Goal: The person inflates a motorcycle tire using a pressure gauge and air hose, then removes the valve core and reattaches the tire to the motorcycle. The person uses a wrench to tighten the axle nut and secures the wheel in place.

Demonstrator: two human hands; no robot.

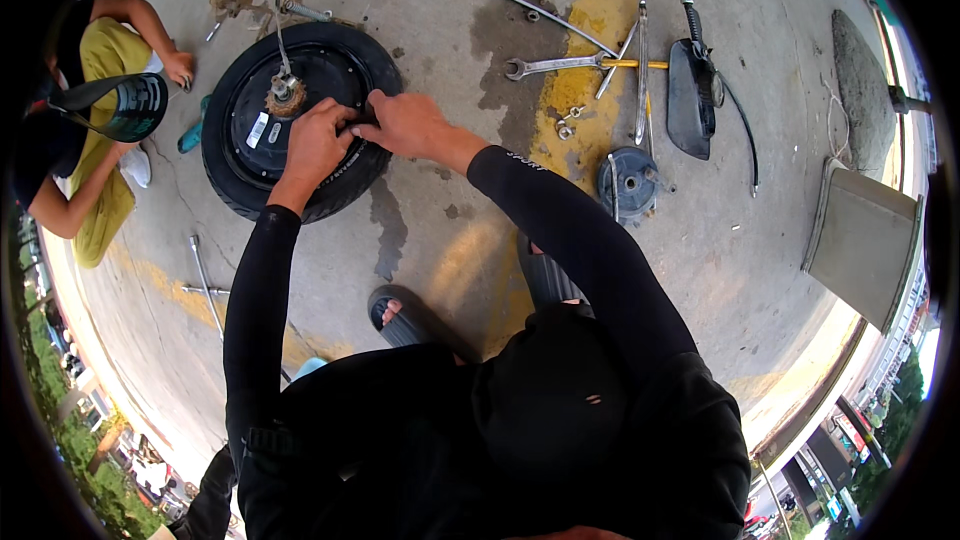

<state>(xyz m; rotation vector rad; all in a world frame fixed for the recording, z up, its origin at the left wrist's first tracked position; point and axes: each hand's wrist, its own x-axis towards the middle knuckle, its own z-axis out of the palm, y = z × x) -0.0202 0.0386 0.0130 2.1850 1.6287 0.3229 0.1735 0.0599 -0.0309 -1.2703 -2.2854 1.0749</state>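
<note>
Wheel [238, 110] flat on floor [440, 230], toward floor's left edge. Left hand [318, 145], right hand [408, 124] curled close together over wheel's right side; can't tell whether gripping.

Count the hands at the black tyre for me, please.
2: the left hand and the right hand, meeting over the right side of the tyre. The crouching person's hand is apart, to its upper left.
</note>
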